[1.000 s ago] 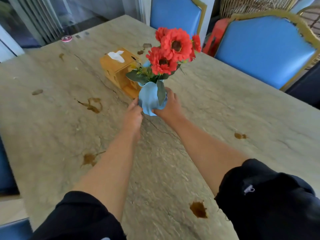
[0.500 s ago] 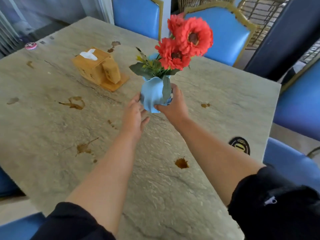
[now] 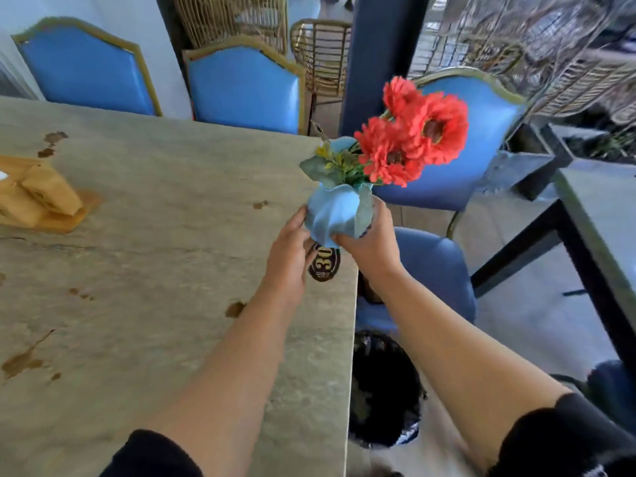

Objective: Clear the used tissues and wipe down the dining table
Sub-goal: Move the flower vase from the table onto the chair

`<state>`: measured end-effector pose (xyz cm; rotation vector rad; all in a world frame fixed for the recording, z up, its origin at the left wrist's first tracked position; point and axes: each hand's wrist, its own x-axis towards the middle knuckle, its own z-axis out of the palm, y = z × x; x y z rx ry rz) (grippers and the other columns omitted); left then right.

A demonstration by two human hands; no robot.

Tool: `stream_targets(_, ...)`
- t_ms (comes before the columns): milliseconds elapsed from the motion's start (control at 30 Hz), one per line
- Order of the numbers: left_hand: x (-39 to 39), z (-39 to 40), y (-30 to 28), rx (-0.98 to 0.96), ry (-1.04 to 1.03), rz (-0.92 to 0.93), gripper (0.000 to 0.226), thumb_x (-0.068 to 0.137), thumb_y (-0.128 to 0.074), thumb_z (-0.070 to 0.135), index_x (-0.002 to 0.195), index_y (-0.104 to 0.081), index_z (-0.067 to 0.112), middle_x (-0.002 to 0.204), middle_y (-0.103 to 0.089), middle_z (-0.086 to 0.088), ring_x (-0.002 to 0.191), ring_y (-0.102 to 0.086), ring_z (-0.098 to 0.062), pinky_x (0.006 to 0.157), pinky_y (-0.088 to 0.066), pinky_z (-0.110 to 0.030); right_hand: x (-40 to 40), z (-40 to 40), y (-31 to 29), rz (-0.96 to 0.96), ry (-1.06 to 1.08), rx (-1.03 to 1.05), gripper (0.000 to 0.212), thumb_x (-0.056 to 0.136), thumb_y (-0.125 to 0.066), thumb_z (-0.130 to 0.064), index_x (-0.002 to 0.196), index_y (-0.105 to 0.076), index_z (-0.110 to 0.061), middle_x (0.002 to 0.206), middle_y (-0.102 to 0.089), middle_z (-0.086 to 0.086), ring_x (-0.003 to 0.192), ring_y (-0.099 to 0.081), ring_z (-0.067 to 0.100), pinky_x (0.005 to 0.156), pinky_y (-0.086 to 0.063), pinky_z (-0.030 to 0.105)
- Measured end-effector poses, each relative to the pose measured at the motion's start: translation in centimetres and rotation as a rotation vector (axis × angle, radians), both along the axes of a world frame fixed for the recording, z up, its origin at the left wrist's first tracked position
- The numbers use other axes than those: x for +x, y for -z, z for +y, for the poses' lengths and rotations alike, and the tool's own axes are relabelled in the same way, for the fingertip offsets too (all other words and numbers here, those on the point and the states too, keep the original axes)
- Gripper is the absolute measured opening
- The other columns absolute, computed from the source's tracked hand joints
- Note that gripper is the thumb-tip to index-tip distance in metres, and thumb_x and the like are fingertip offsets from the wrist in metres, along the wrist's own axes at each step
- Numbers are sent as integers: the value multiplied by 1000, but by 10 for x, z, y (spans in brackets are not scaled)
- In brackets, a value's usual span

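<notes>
- Vase (image 3: 339, 215), pale blue, with red flowers (image 3: 418, 132), held aloft right at the bench (image 3: 165, 256) edge, above the oval number plaque (image 3: 323, 265); tilted toward the right, blooms leaning out over the chair (image 3: 457, 132)
- Right hand (image 3: 370, 241) wraps the vase from the right and under, fingers curled around its lower body; left hand (image 3: 290, 247) rests against the left side, fingers nearly straight, more a steadying touch than a grip
- Risk 1: load sits mostly on one hand; top-heavy stems plus tilt could roll the vase out of the grip; it would fall to the floor or strike the bench edge
- Risk 2: setting it down this near the edge leaves it easy to knock off while wiping
- Risk 3: if the vase holds water (cannot tell), the tilt may spill it
- Task state, judged: brown stains (image 3: 235, 308) dot the bench, unwiped; no used tissues visible; tissue box (image 3: 38, 197) at far left; dark bin (image 3: 382, 390) on the floor beside the bench
</notes>
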<state>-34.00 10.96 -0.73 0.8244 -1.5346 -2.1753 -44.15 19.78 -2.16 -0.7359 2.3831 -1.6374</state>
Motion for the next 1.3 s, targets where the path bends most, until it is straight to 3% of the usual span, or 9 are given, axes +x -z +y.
stream_targets(200, -83, 62, 14, 32, 52, -39, 47, 91, -35, 7, 119, -58, 36, 120, -61, 19, 111, -53, 2, 90, -38, -23, -69, 77, 17, -53, 84, 3, 75, 70, -79, -11, 134, -42, -19, 124, -47, -3, 102, -48, 7, 75, -37, 9)
stream_targets(333, -146, 85, 40, 101, 23, -99, 51, 92, -37, 12, 134, -53, 35, 134, -56, 12, 123, -50, -7, 93, -39, -26, -129, 102, 42, -74, 86, 45, 76, 70, -80, -14, 134, -40, -22, 124, -47, -4, 106, -48, 10, 81, -41, 21)
stream_targets(467, -212, 97, 76, 186, -63, -108, 47, 94, -36, 11, 131, -54, 35, 130, -59, 10, 119, -53, -6, 88, -40, -26, -196, 106, 81, -114, 47, 93, 71, 70, -81, -14, 129, -41, -21, 117, -47, -5, 104, -48, 11, 84, -44, 28)
stream_targets(733, -320, 80, 183, 301, -239, -171, 39, 101, -37, 16, 137, -51, 24, 113, -60, 13, 125, -50, -11, 107, -35, -35, -316, 81, 196, -121, -48, 161, 58, 75, -78, -14, 124, -47, -11, 106, -44, -4, 96, -47, 14, 71, -31, 13)
stream_targets(800, -338, 74, 211, 299, -243, -194, 39, 101, -37, 17, 137, -51, 25, 123, -58, 10, 128, -48, -12, 106, -35, -34, -334, 73, 227, -173, -54, 160, 63, 72, -79, -15, 125, -46, -15, 111, -50, 0, 98, -52, 15, 74, -37, 18)
stream_targets(900, -356, 68, 250, 301, -233, -238, 41, 101, -36, 21, 140, -48, 25, 139, -52, 5, 130, -47, -12, 100, -36, -29, -348, 68, 267, -206, -49, 160, 67, 70, -80, -16, 127, -45, -18, 117, -53, 1, 98, -54, 15, 72, -41, 11)
stream_targets(1067, -367, 67, 290, 307, -269, -286, 39, 100, -38, 22, 137, -50, 25, 109, -61, 15, 118, -54, -10, 101, -36, -28, -356, 64, 313, -204, -62, 148, 70, 69, -81, -11, 129, -46, -15, 119, -50, -2, 102, -51, 13, 71, -35, 1)
stream_targets(1233, -368, 63, 312, 299, -263, -325, 43, 100, -32, 17, 140, -46, 25, 136, -52, 6, 130, -46, -12, 112, -33, -34, -356, 63, 332, -231, -78, 148, 64, 72, -79, -11, 127, -47, -16, 116, -50, -4, 99, -51, 10, 70, -36, -2)
stream_targets(1300, -367, 63, 313, 294, -248, -333, 43, 100, -31, 17, 140, -46, 27, 127, -55, 10, 124, -49, -9, 113, -31, -35, -356, 61, 338, -247, -86, 156, 65, 73, -79, -13, 129, -46, -18, 120, -52, -2, 102, -53, 12, 69, -36, -2)
